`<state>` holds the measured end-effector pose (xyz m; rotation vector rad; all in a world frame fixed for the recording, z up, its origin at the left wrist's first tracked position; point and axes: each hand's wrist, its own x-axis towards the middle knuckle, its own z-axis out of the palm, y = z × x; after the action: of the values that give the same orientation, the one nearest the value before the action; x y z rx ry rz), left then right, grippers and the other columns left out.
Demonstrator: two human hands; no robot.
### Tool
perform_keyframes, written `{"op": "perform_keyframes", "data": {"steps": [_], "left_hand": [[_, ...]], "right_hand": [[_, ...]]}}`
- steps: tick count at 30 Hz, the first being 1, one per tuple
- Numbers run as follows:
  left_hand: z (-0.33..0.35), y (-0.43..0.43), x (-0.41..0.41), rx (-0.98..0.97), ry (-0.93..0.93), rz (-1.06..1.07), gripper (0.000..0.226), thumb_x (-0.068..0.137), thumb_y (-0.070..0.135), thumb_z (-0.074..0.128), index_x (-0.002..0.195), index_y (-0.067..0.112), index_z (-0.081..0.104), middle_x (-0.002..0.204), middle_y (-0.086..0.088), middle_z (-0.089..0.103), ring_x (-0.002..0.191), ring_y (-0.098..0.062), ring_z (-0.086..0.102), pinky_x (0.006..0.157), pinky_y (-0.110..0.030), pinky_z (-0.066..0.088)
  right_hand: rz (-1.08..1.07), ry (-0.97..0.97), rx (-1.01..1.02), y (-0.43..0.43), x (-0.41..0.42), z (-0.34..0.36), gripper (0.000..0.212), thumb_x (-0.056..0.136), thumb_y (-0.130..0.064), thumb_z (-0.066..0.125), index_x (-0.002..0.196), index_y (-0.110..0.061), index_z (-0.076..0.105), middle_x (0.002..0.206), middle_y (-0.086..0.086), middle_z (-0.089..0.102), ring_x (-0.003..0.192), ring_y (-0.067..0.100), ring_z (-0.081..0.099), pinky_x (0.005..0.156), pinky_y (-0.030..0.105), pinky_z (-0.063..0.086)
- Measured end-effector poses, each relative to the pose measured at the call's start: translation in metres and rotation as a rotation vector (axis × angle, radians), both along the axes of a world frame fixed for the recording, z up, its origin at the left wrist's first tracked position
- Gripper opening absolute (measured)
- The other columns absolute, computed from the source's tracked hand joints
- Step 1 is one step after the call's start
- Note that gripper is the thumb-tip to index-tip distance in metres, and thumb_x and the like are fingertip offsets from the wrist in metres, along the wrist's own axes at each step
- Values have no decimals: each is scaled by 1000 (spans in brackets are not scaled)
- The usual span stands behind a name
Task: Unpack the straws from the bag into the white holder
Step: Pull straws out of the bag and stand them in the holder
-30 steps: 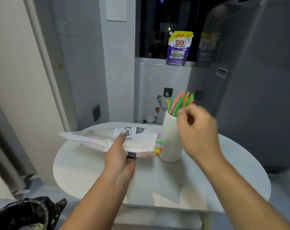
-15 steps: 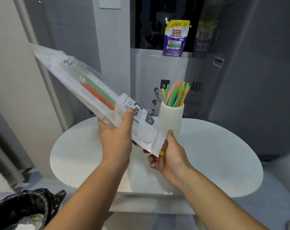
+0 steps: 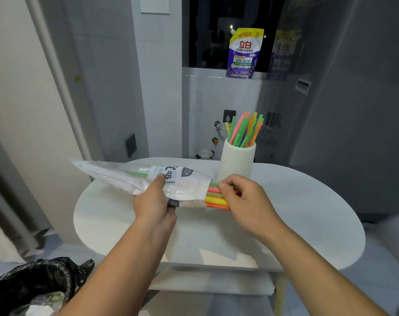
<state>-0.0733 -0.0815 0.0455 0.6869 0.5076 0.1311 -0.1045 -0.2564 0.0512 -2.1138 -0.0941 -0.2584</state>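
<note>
A clear and white plastic bag (image 3: 134,176) lies nearly level just above the round white table (image 3: 296,213), and my left hand (image 3: 155,201) grips it near its open right end. Several straws (image 3: 214,197) in green, pink, yellow and orange stick out of that opening. My right hand (image 3: 241,201) pinches their ends with its fingers. Just behind the hands stands the white ribbed holder (image 3: 237,160), upright, with several coloured straws (image 3: 245,131) standing in it. More straws show faintly inside the bag.
A bin lined with a black bag (image 3: 34,286) sits on the floor at the lower left. A purple detergent pouch (image 3: 244,53) stands on the window ledge behind. A grey appliance (image 3: 353,110) fills the right side. A lower shelf shows under the table.
The bag, tilted high to the upper left half a second ago, has come down to near level. My right hand moved from under the bag's mouth to grip the protruding straws.
</note>
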Motion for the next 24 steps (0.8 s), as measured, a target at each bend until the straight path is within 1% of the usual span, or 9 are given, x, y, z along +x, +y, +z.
{"op": "perform_keyframes", "data": {"steps": [3, 5, 8, 10, 14, 17, 20, 22, 24], "left_hand": [[-3, -7, 0, -60, 17, -65, 33, 96, 4, 66, 130, 6, 62, 118, -13, 76, 92, -24, 76, 68, -34, 65], [-5, -12, -1, -101, 14, -124, 35, 98, 4, 64, 133, 4, 60, 120, -16, 75, 102, -29, 75, 78, -42, 65], [-5, -13, 0, -116, 14, -134, 34, 100, 3, 61, 134, 4, 58, 122, -16, 73, 98, -28, 75, 67, -43, 64], [-4, -12, 2, -109, 7, -107, 30, 100, 2, 61, 129, 6, 59, 118, -14, 74, 88, -24, 75, 59, -38, 65], [-5, -12, 4, -82, 13, -70, 30, 99, 1, 63, 128, 8, 60, 116, -13, 74, 84, -23, 74, 58, -37, 64], [-7, -10, 5, -82, 25, -63, 33, 99, 2, 63, 131, 7, 61, 116, -12, 74, 85, -23, 75, 62, -40, 64], [-9, -7, 7, -76, 40, -49, 36, 98, 3, 64, 134, 4, 60, 121, -12, 74, 84, -22, 74, 58, -36, 64], [-10, -6, 9, -77, 42, -44, 38, 98, 4, 64, 136, 5, 60, 122, -12, 74, 83, -22, 74, 55, -34, 64], [-10, -5, 10, -81, 44, -35, 39, 98, 4, 65, 136, 5, 60, 122, -12, 74, 84, -22, 75, 53, -34, 64]], "right_hand": [[-69, -120, -87, -2, 1, 0, 17, 100, -29, 56, 87, -25, 66, 82, -9, 68, 78, 11, 61, 64, 26, 49], [-81, -157, -92, -1, 1, 0, 16, 100, -31, 55, 88, -26, 65, 81, -8, 67, 77, 17, 63, 66, 34, 54], [-110, -184, -97, -3, 1, 2, 15, 99, -33, 56, 90, -28, 67, 84, -12, 68, 81, 16, 64, 70, 41, 57], [-132, -174, -83, -5, 2, 5, 15, 99, -32, 57, 91, -28, 69, 88, -12, 69, 85, 13, 64, 75, 40, 57], [-116, -83, 28, -5, 3, 14, 16, 97, -30, 60, 88, -26, 72, 87, -9, 71, 85, 12, 66, 79, 41, 58], [-60, -126, -95, -8, -1, 19, 16, 99, -30, 59, 92, -25, 72, 88, -9, 71, 85, 11, 65, 78, 38, 56], [-2, -174, -198, -13, -4, 23, 15, 100, -28, 57, 95, -25, 70, 90, -10, 69, 86, 9, 63, 74, 32, 54], [-16, -163, -150, -17, -4, 25, 15, 100, -27, 57, 93, -25, 70, 87, -10, 68, 83, 6, 62, 70, 23, 51], [-36, -123, -50, -20, -3, 26, 16, 99, -27, 58, 89, -23, 70, 83, -9, 68, 79, 5, 62, 69, 21, 49]]}}
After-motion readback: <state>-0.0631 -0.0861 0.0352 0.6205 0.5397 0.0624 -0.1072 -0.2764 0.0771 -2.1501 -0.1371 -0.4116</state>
